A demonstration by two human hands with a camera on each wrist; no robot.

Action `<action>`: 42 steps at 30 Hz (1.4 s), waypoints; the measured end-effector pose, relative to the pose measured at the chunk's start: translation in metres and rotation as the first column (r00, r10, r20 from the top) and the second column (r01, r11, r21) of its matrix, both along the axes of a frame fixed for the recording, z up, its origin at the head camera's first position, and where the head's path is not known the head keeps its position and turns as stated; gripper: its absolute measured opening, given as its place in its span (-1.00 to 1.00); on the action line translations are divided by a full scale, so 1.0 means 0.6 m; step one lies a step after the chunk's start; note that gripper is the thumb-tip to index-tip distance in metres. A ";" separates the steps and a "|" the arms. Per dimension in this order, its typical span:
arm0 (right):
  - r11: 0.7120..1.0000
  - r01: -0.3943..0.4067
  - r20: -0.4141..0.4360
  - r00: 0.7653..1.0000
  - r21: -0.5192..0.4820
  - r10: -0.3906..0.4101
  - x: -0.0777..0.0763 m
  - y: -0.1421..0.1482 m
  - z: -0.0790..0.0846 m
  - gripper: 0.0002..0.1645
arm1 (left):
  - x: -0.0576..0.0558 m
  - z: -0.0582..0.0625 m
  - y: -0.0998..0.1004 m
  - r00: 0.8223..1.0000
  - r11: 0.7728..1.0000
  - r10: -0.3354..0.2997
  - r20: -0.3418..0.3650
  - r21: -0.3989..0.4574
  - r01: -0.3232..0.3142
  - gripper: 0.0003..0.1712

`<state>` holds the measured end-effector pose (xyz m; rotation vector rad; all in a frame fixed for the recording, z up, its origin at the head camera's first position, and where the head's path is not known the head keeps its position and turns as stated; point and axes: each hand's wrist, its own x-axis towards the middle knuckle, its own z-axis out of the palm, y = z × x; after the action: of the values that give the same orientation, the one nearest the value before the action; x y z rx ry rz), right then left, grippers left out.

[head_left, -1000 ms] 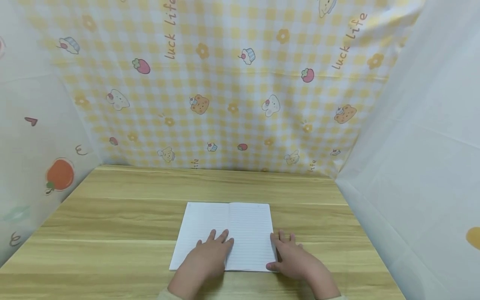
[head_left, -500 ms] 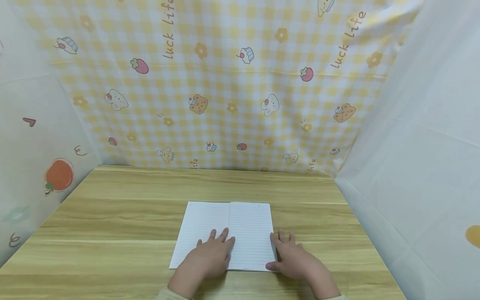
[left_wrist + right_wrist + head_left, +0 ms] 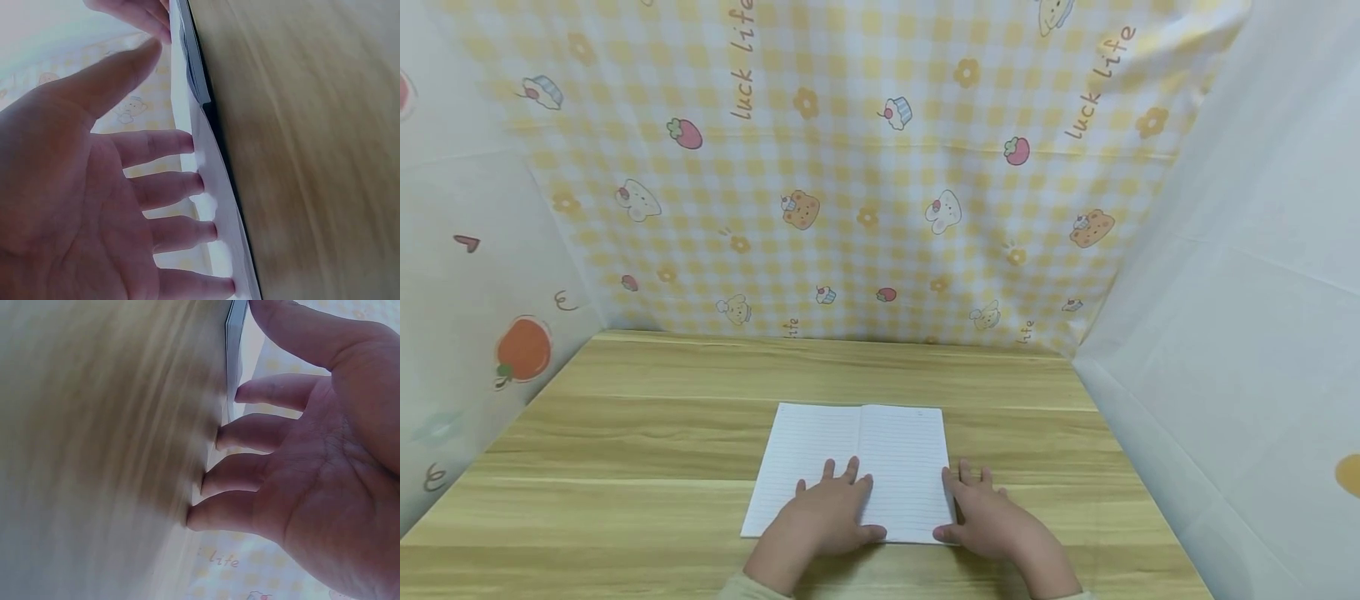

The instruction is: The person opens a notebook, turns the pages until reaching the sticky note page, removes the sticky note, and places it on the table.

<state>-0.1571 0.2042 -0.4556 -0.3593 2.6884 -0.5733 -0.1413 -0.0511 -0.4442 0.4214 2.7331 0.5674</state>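
Note:
An opened notebook [image 3: 902, 467] with ruled white pages lies flat on the table. My left hand [image 3: 827, 512] spreads over its left page near the fold, and its fingertips [image 3: 192, 182] press the paper in the left wrist view. The left thumb reaches onto the lower part of the right page. At the notebook's right edge rests my right hand [image 3: 992, 517], its thumb and index finger touching the page margin. In the right wrist view its other fingertips [image 3: 195, 515] stand on the wood beside the notebook [image 3: 235, 344].
The wood-grain table [image 3: 647, 433] extends around the notebook. Behind it hangs a yellow checked curtain [image 3: 850, 167] with cartoon prints. Pale sheets close off the left side [image 3: 460, 292] and the right side [image 3: 1240, 333].
My left thumb, hidden at first beside the fold, now stretches out to the right over the right page. The right hand keeps its place at the notebook's edge.

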 end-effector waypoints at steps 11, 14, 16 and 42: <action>1.000 0.028 -0.014 0.999 -0.010 -0.028 0.001 -0.001 -0.002 0.16 | -0.003 -0.007 0.011 1.000 1.000 -0.002 -0.007 -0.025 0.001 0.15; 1.000 0.029 -0.025 0.999 -0.004 -0.029 0.002 -0.003 -0.003 0.19 | -0.003 -0.011 0.013 1.000 0.999 0.005 -0.009 -0.036 -0.005 0.16; 0.999 0.032 -0.025 0.999 0.001 -0.032 0.002 -0.005 -0.003 0.19 | -0.002 -0.014 0.014 1.000 0.999 0.006 -0.016 -0.044 -0.007 0.14; 0.999 0.024 0.018 1.000 -0.035 -0.023 -0.002 0.002 0.003 -0.01 | -0.010 -0.006 0.008 0.891 0.994 0.066 -0.448 -0.051 -0.100 0.12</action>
<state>-0.1583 0.2054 -0.4538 -0.3310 2.6723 -0.6290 -0.1472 -0.0466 -0.4478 0.4666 3.2156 0.4308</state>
